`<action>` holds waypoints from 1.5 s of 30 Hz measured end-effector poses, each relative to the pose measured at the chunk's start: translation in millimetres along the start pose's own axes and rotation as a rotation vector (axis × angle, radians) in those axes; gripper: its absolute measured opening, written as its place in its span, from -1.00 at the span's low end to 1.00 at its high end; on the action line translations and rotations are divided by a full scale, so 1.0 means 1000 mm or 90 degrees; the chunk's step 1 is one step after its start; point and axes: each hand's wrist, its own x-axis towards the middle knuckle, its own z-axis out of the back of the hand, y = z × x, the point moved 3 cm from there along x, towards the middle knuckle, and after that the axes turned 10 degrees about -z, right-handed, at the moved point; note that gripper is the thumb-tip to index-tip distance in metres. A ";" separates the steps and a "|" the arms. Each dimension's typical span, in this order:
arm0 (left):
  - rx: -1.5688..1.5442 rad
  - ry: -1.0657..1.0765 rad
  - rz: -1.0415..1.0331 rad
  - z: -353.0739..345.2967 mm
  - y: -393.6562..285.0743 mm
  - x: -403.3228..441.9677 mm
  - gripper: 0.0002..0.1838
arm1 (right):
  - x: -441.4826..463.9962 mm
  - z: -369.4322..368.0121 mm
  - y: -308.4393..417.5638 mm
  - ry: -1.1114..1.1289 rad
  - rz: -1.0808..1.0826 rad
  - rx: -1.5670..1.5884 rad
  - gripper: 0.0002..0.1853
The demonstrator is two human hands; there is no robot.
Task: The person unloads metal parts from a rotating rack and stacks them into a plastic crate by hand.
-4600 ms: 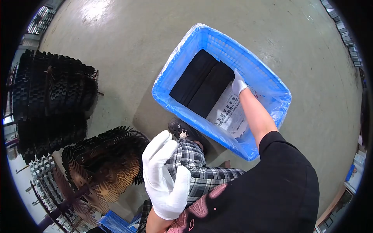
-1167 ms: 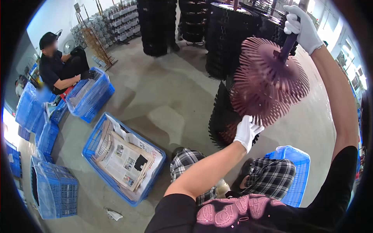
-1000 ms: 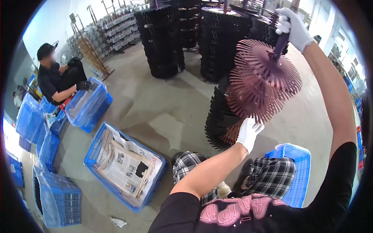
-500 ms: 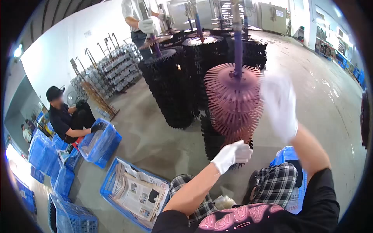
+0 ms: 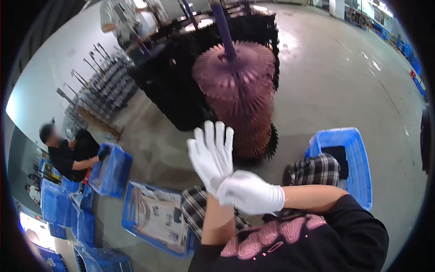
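Observation:
My left hand (image 5: 210, 156), in a white glove, is raised with its fingers upright and spread, holding nothing. Across its wrist lies my right hand (image 5: 250, 192), also white-gloved, its fingers closed on the left glove's cuff. Just beyond both hands stands a tall stack of reddish-brown finned discs (image 5: 240, 86) on a purple rod (image 5: 222, 27). The lower part of the stack is partly covered by my left hand. Dark stacks of similar finned pieces (image 5: 176, 86) stand behind it.
A blue crate with newspaper (image 5: 156, 217) sits at my left knee, another blue crate (image 5: 358, 158) at my right. A seated co-worker (image 5: 68, 154) reaches to a lined crate (image 5: 111, 172). Another person (image 5: 120, 20) stands behind the dark stacks. Metal parts (image 5: 106, 81) line the wall.
My right hand has come down from beside the discs to my left wrist. My left hand has opened and turned upward. The view has shifted, and the stack now appears further left.

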 end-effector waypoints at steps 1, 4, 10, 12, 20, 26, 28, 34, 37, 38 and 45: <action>-0.109 0.164 0.024 -0.005 -0.002 -0.005 -0.59 | -0.008 -0.005 -0.001 0.058 -0.016 0.094 -0.88; 0.084 0.048 -0.049 -0.003 0.005 -0.037 -0.65 | -0.019 0.000 -0.015 0.152 -0.126 0.127 -0.86; 0.920 0.533 -0.166 -0.029 0.026 -0.078 -0.75 | -0.042 0.034 -0.132 -0.254 -0.379 0.724 -0.57; 0.922 0.638 -0.236 -0.031 0.063 -0.104 -0.72 | -0.041 0.056 -0.118 -0.384 -0.459 0.977 -0.54; 0.700 0.633 -0.111 0.001 0.094 -0.124 -0.82 | -0.040 0.067 -0.129 -0.155 -0.553 0.762 -0.57; 0.773 0.395 -0.239 0.049 0.076 -0.080 -0.76 | 0.023 0.070 -0.113 0.009 -0.071 -0.332 -0.54; 0.885 0.029 -0.376 0.075 0.082 -0.048 -0.60 | 0.024 0.063 -0.126 -0.005 -0.047 -0.371 -0.53; 1.062 -0.128 -0.439 0.112 0.098 0.027 -0.38 | 0.049 0.038 -0.170 -0.072 0.063 -0.515 -0.55; 1.058 -0.160 -0.382 0.120 0.107 0.040 -0.40 | 0.058 0.038 -0.175 -0.081 0.044 -0.522 -0.69; 1.056 -0.171 -0.370 0.124 0.110 0.043 -0.41 | 0.060 0.038 -0.176 -0.050 0.022 -0.523 -0.71; 1.075 -0.205 -0.340 0.127 0.114 0.052 -0.50 | 0.067 0.038 -0.184 0.025 -0.041 -0.522 -0.80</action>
